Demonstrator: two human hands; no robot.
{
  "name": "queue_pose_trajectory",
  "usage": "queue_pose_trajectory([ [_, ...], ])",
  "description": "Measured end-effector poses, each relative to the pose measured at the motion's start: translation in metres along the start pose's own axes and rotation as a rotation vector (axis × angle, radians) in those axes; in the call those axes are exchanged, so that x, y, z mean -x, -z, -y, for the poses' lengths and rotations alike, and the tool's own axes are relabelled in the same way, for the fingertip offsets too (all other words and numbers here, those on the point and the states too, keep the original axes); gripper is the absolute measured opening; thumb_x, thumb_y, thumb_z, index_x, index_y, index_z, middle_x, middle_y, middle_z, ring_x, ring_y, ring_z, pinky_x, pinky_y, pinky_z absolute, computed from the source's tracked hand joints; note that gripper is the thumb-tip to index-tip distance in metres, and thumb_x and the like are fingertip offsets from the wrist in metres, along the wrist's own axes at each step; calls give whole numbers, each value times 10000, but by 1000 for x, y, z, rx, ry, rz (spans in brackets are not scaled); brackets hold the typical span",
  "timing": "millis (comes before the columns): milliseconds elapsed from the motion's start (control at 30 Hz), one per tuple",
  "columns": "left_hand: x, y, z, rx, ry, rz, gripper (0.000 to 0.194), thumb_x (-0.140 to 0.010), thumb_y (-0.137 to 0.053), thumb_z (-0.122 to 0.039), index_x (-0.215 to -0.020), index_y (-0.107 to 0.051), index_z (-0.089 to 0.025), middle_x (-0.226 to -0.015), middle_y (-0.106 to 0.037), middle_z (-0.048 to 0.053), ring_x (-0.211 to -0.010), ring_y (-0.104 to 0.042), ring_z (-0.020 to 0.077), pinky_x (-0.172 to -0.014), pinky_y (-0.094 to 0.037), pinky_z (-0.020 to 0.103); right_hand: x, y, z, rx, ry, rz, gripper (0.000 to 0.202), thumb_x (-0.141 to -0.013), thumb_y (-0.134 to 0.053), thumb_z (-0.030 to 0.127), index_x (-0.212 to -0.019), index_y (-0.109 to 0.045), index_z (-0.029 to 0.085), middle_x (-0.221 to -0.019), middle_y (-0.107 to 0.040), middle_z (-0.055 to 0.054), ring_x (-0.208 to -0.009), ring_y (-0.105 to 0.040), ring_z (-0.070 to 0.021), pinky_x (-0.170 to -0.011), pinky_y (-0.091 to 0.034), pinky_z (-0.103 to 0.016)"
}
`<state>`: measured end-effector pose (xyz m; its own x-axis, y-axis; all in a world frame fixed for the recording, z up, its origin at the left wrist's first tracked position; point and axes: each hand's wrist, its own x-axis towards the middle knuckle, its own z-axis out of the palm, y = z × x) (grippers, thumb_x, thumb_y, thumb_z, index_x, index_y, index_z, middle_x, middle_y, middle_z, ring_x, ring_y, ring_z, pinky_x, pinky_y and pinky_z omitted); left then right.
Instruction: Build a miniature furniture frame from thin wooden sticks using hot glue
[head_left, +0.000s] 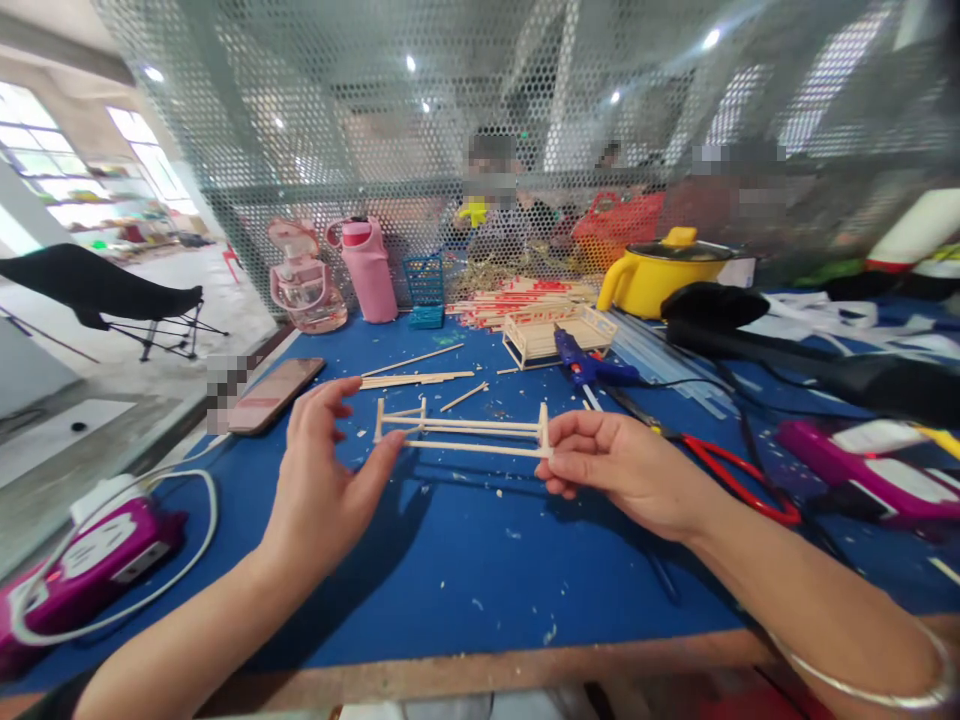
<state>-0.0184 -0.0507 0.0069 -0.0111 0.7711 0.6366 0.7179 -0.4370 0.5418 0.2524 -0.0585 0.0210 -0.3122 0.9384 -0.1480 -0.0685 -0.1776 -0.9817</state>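
No readable text, labels, brands, numbers or signs anywhere in view.

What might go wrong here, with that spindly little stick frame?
The stick frame is thin and gripped at one end by the right hand, so a squeeze or twist might loosen a joint. The glue gun lies close by the small stick-built tray; a bump might damage it, and if hot, its tip might burn.

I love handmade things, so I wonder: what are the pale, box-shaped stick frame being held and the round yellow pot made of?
The pale stick frame looks like bare wood: matte, cream-coloured rods. The round yellow pot has a smooth, even sheen: plastic or coated metal, I can't tell which.
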Motion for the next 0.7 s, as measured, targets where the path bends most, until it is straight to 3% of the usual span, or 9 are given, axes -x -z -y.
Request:
queue_pose_trajectory([
  [33, 3, -3, -4, -88, -175, -40, 534, -775, -660, -339, -1248, -452, -204, -1263, -535, 130, -1130, -542, 272, -928, -453, 443, 0, 0, -1, -5, -1, -6, 310, -656, -802, 307, -823, -584, 162, -688, -699, -7, -611, -640, -105, -567, -476, -223],
  [100, 7, -11, -16, -201, -489, -13, 577, -773, -677, -340, -1285, -439, -222, -1337, -510, 139, -1295, -416, 321, -1080, -286, 531, -1, -1, -2, -6, -9, 1, 312, -655, -802, 316, -814, -584, 159, -695, -705, -14, -608, -639, -103, -574, -477, -225],
  [133, 9, -15, -24, -235, -591, 46, 595, -780, -672, -368, -1305, -426, -232, -1365, -499, 140, -1338, -364, 333, -1113, -200, 562, 0, -2, -2, -3, -13, 10, 313, -654, -802, 321, -808, -584, 158, -694, -707, -16, -602, -635, -101, -578, -478, -226],
  [200, 6, -20, -36, -277, -653, 120, 638, -790, -645, -449, -1341, -398, -244, -1423, -452, 141, -1386, -283, 347, -1128, -82, 594, 0, -2, -2, 2, -23, 19, 317, -651, -802, 335, -804, -587, 158, -686, -708, -18, -594, -632, -100, -583, -479, -229],
  [300, -8, -15, -42, -221, -505, 28, 633, -815, -601, -474, -1359, -374, -242, -1467, -385, 130, -1396, -254, 346, -1135, -117, 563, 1, 0, -1, 8, -25, 16, 313, -664, -790, 352, -807, -589, 159, -693, -711, -23, -600, -635, -104, -582, -478, -228],
  [400, -25, -2, -28, -36, -130, -69, 467, -909, -475, -371, -1328, -390, -182, -1297, -515, 105, -1179, -515, 271, -984, -418, 409, 1, 4, 0, 17, 3, 7, 294, -694, -769, 347, -830, -588, 160, -668, -692, -7, -570, -615, -93, -558, -465, -218],
  [467, -27, 3, -13, 70, 94, 23, 413, -909, -458, -404, -1250, -461, -172, -1011, -605, 56, -852, -615, 196, -736, -507, 332, 1, 7, 0, 15, 32, -14, 283, -714, -755, 341, -854, -585, 162, -625, -663, 16, -526, -583, -76, -528, -446, -205],
  [533, -23, 3, -1, 121, 185, 136, 444, -856, -539, -440, -1214, -484, -183, -881, -592, 25, -713, -593, 160, -610, -490, 295, 1, 8, 1, 11, 52, -47, 272, -731, -743, 335, -870, -584, 165, -605, -642, 29, -499, -555, -65, -505, -425, -195],
  [700, -7, -2, 2, 341, 341, 269, 560, -764, -659, -438, -1223, -450, -195, -904, -640, 40, -815, -640, 188, -682, -537, 312, 6, 3, 3, -37, 41, -93, 246, -746, -730, 340, -858, -586, 175, -615, -645, 20, -505, -550, -70, -506, -419, -203],
])
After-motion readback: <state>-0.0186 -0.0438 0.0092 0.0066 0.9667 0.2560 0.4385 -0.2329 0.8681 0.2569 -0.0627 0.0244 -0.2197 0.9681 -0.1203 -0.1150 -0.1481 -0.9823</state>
